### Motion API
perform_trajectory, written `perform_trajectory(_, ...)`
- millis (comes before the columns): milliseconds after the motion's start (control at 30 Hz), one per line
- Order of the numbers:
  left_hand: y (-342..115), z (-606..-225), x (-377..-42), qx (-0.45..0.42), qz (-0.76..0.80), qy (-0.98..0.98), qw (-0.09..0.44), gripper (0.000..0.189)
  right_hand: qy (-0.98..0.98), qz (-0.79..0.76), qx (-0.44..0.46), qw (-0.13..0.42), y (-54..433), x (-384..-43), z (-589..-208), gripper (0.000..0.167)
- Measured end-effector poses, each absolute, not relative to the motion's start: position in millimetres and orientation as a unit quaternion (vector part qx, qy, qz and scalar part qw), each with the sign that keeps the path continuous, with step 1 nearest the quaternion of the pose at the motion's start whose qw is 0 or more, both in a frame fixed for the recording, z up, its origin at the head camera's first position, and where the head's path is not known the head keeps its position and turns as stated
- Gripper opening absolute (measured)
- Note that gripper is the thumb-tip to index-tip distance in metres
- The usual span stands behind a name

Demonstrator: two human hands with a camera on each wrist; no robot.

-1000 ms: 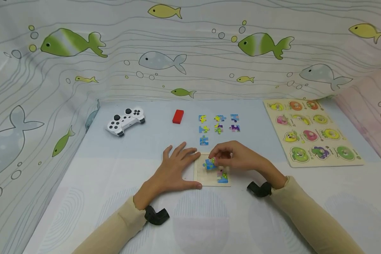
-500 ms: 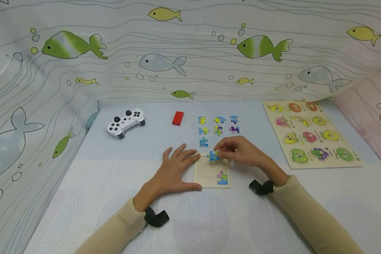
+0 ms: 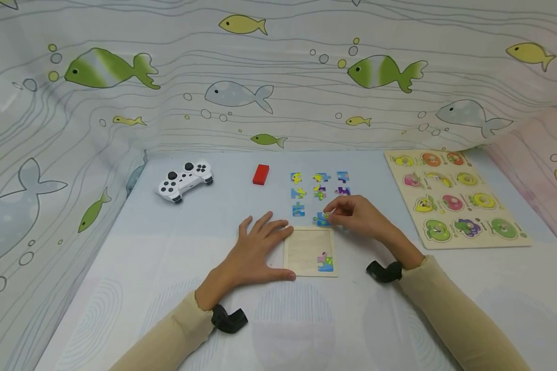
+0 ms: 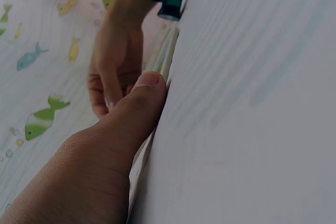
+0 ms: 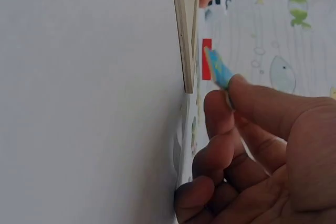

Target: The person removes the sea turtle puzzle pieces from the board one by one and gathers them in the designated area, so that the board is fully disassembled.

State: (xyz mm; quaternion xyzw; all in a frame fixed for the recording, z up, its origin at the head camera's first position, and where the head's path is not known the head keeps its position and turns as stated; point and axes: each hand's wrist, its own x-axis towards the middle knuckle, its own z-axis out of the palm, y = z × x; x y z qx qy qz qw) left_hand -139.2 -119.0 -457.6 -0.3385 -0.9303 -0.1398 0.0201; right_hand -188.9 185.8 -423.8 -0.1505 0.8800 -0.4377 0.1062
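My right hand (image 3: 364, 219) pinches a blue jigsaw piece (image 3: 321, 219) between thumb and index finger, at the back right of a square wooden puzzle tray (image 3: 301, 250). In the right wrist view the tilted piece (image 5: 219, 69) is held off the table, beyond the tray's corner (image 5: 187, 77). A pink, green and blue jigsaw piece (image 3: 325, 264) lies in the tray's front right corner. My left hand (image 3: 255, 252) is spread at the tray's left side, thumb at the front edge and index finger at the back left corner. The left wrist view shows its thumb (image 4: 136, 108) against the tray's edge.
Several loose jigsaw pieces (image 3: 298, 194) lie in rows behind the tray. A red block (image 3: 261, 174) and a white game controller (image 3: 184, 181) stand at the back left. On the right lies a wooden fruit puzzle board (image 3: 455, 216). A fish-print cloth (image 3: 306, 108) rises behind.
My right hand has carried the blue piece from over the middle of the tray back and right, beyond its rear edge. The left hand has stayed at the tray.
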Motion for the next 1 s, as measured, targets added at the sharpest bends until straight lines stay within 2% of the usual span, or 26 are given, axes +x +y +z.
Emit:
perform_trajectory(233,-119.1,-457.5,-140.1,-0.337,-0.137,-0.931,0.016,0.099,0.889,-0.429,-0.110,0.112,186.7,-196.1,-424.0,0.017)
perform_trajectory(467,-120.1,-457.8,-139.0,-0.338,-0.140,-0.931,0.020,0.098,0.899,-0.413,-0.105,0.103,182.2,-204.0,-423.2,0.016)
perform_trajectory(1000,-119.9,-454.4,-137.8,-0.333,-0.143,-0.932,0.009,0.099,0.905,-0.399,-0.082,0.125,175.5,-213.2,-416.4,0.021)
